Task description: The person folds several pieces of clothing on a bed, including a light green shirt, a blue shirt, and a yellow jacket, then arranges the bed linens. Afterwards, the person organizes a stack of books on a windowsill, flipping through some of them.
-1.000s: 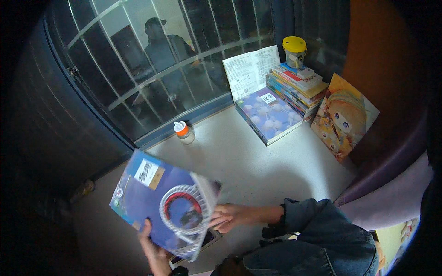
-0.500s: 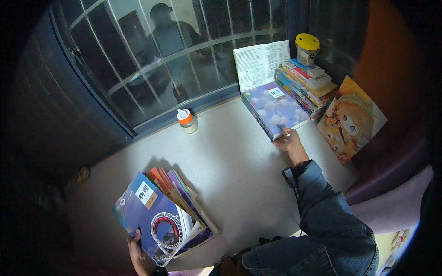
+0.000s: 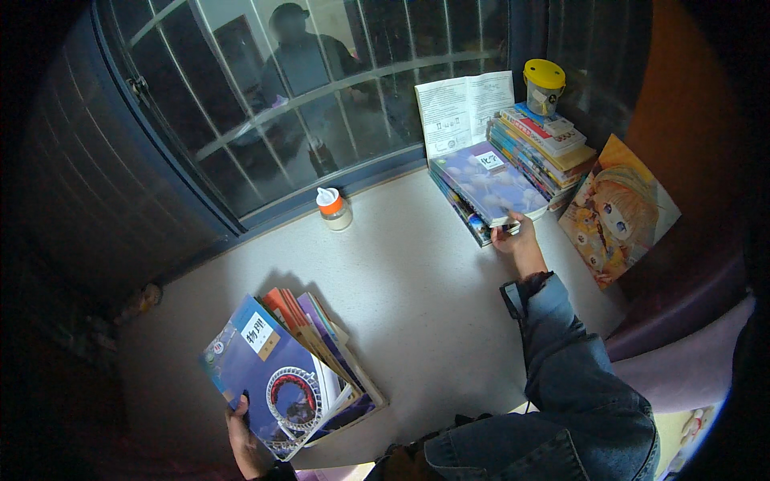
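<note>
My left hand grips the lower left edge of a dark blue textbook with a looping white-and-red track on its cover, thumb on top. Several other books fan out behind and beneath it at the table's near left. At the back right, my right hand is closed on the near corner of a purple-blue textbook with pale spheres on its cover. That corner is raised a little off another colourful book underneath. The right fingertips are partly hidden below the cover.
An open printed booklet leans against the window behind the purple-blue textbook. Beside it stands a book stack topped by a yellow-lidded tub. An illustrated card leans at the right. A small orange-capped jar sits by the window frame.
The near corner of the purple-blue textbook has come up and shifted, baring more of the book below. My left hand keeps its hold on the dark blue textbook.
</note>
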The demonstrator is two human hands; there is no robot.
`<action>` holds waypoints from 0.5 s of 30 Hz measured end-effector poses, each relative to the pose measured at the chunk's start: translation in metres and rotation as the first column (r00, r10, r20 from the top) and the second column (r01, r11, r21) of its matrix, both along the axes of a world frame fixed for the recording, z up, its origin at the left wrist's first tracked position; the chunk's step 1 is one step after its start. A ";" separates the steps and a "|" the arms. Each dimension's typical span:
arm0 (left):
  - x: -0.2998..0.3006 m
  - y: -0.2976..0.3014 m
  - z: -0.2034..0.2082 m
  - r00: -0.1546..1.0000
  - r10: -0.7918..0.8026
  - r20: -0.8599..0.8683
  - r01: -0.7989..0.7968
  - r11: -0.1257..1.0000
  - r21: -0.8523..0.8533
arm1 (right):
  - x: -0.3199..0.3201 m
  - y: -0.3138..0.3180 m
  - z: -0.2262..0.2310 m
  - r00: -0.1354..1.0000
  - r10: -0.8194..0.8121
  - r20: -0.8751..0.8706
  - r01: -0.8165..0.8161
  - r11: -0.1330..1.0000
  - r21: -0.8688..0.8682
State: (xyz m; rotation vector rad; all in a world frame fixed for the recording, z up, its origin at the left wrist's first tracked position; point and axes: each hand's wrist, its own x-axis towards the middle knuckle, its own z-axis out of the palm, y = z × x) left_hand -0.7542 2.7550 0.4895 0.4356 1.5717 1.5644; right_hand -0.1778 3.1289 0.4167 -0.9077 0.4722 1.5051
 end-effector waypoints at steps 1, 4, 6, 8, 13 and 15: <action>0.000 0.000 -0.001 1.000 -0.001 -0.001 0.001 1.000 -0.002 | 0.000 0.003 -0.002 0.999 -0.011 0.042 0.011 1.000 -0.001; -0.003 -0.001 -0.004 1.000 0.001 0.000 -0.001 1.000 -0.005 | 0.001 0.010 -0.005 0.987 -0.025 0.160 0.017 0.999 0.050; -0.005 -0.002 -0.005 1.000 -0.001 -0.001 0.001 1.000 -0.011 | 0.003 0.013 -0.007 0.979 -0.006 0.204 -0.019 0.993 0.116; -0.008 -0.003 -0.007 1.000 0.000 -0.006 0.000 1.000 -0.017 | 0.005 0.015 -0.008 0.957 0.077 0.281 -0.134 0.972 0.191; -0.017 -0.004 -0.012 0.999 -0.032 -0.038 0.031 0.999 -0.030 | 0.009 0.022 -0.013 0.945 -0.032 0.325 -0.084 0.937 0.338; -0.021 -0.002 -0.012 0.988 -0.070 -0.135 0.067 0.997 -0.025 | 0.008 0.021 -0.014 0.938 -0.039 0.343 -0.114 0.903 0.414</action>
